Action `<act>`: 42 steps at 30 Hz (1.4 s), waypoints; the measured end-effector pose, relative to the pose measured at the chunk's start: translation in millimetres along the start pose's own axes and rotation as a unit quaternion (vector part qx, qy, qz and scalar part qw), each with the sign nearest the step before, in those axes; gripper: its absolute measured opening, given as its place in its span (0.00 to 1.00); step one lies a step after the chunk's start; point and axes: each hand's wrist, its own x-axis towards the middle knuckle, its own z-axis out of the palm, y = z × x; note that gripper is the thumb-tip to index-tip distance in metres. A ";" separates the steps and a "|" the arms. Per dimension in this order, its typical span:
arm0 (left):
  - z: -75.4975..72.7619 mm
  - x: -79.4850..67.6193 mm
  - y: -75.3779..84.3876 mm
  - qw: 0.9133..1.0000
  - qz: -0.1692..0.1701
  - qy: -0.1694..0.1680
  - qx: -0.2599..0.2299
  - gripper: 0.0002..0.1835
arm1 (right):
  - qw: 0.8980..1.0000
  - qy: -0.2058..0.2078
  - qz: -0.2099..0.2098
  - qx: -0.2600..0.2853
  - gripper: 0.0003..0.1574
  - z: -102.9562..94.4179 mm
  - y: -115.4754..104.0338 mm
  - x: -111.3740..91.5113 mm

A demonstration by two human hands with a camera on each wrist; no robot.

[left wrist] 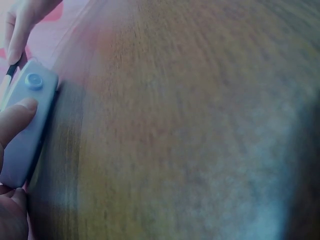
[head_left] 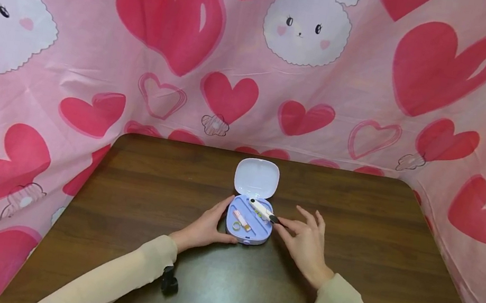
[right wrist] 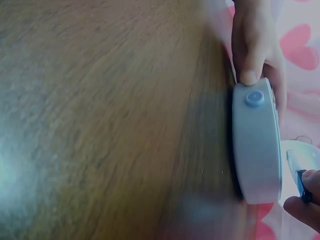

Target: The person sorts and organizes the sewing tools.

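Observation:
A small lavender case (head_left: 260,236) stands on the table with its pale lid (head_left: 257,177) raised at the back. My left hand (head_left: 206,225) grips its left side, thumb at the front near the round catch (left wrist: 34,81). My right hand (head_left: 308,244) pinches the black end of a slim white pen-like tool (head_left: 261,208), its kind unclear. That tool lies slantwise over the case's rear right compartment; whether it touches the case I cannot tell. In the front left compartment are a small pink-and-white piece with a brownish end (head_left: 241,220) and a yellow-green ring (head_left: 237,226).
The case stands toward the far side of the dark wooden table (head_left: 161,180). Pink cloth (head_left: 248,61) printed with hearts and rabbits hangs behind the table and along both sides. Black wrist-worn devices show beneath both sleeves.

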 end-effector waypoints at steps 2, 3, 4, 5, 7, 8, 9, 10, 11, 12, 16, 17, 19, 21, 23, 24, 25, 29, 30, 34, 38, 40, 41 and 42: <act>-0.2 0.0 0.4 1.000 0.000 0.000 0.001 0.64 | 1.000 0.001 -0.004 -0.002 0.16 1.4 -2.0 0.3; -0.4 -0.1 0.8 1.000 0.000 0.000 0.001 0.64 | 1.000 0.004 -0.008 -0.004 0.16 2.3 -3.0 0.4; -0.5 -0.1 1.3 1.000 0.000 0.000 0.000 0.64 | 1.000 0.007 -0.012 -0.007 0.16 3.2 -3.8 0.4; -0.6 -0.1 1.4 1.000 0.000 -0.001 0.001 0.64 | 1.000 0.009 -0.017 -0.009 0.16 4.3 -4.6 0.4; -0.6 -0.3 1.8 1.000 -0.002 -0.001 0.000 0.64 | 0.999 0.015 -0.028 -0.015 0.16 6.3 -6.1 0.4; -0.6 -0.3 1.9 1.000 -0.003 -0.002 0.000 0.64 | 0.999 0.017 -0.032 -0.020 0.15 7.0 -7.0 0.5; -0.5 -0.5 2.0 1.000 -0.004 -0.002 0.000 0.64 | 0.999 0.018 -0.035 -0.024 0.15 7.6 -7.8 0.5; -0.4 -0.5 2.2 1.000 -0.005 -0.002 -0.002 0.64 | 0.999 0.017 -0.037 -0.026 0.15 8.0 -8.6 0.6; -0.4 -0.5 2.0 1.000 -0.005 -0.003 -0.003 0.64 | 0.999 0.015 -0.037 -0.028 0.15 8.3 -9.3 0.9; -0.3 -0.5 1.9 1.000 -0.005 -0.002 -0.005 0.64 | 0.999 0.013 -0.036 -0.030 0.15 8.4 -10.0 1.1; -0.1 -0.4 2.1 1.000 -0.004 -0.001 -0.008 0.64 | 0.999 0.003 -0.035 -0.033 0.15 9.0 -11.7 1.8; 0.0 -0.4 1.7 1.000 -0.003 -0.001 -0.007 0.64 | 0.999 0.002 -0.037 -0.034 0.15 9.3 -11.9 1.8; 0.1 -0.4 1.5 1.000 -0.005 -0.001 -0.003 0.64 | 0.998 0.004 -0.046 -0.038 0.16 9.8 -12.3 1.9; 0.1 -0.2 1.2 1.000 -0.004 -0.001 -0.001 0.64 | 0.998 0.008 -0.056 -0.040 0.16 10.4 -12.7 2.0; -0.1 0.2 0.6 1.000 -0.004 -0.001 -0.002 0.64 | 0.997 0.012 -0.066 -0.044 0.16 11.2 -13.3 2.2; -0.1 0.3 0.4 1.000 -0.004 -0.002 -0.002 0.64 | 0.996 0.012 -0.070 -0.046 0.16 11.5 -13.6 2.3; -0.2 0.3 0.4 1.000 -0.004 -0.002 -0.003 0.64 | 0.996 0.012 -0.073 -0.046 0.16 11.8 -14.1 2.4; 0.1 -0.2 0.2 1.000 -0.007 -0.003 -0.005 0.65 | 0.996 0.004 -0.074 -0.047 0.16 13.5 -15.7 2.2; 0.1 -0.3 0.0 1.000 -0.008 -0.003 -0.003 0.65 | 0.996 0.002 -0.073 -0.046 0.16 13.9 -16.2 2.2; 0.5 0.1 -0.7 1.000 -0.005 -0.001 -0.002 0.64 | 0.996 0.004 -0.079 -0.047 0.16 16.1 -18.1 2.7; 0.4 1.0 -1.2 1.000 -0.003 0.001 0.003 0.64 | 0.994 0.016 -0.096 -0.056 0.15 19.2 -19.4 3.6; 0.3 1.0 -0.9 1.000 -0.001 0.001 0.006 0.64 | 0.993 0.018 -0.101 -0.061 0.15 20.6 -20.0 3.8; 0.3 1.0 -0.8 1.000 0.000 0.002 0.007 0.64 | 0.992 0.018 -0.104 -0.063 0.15 21.2 -20.3 3.8; 0.4 1.0 -0.9 1.000 0.001 0.002 0.008 0.64 | 0.992 0.017 -0.105 -0.066 0.15 21.8 -20.5 3.8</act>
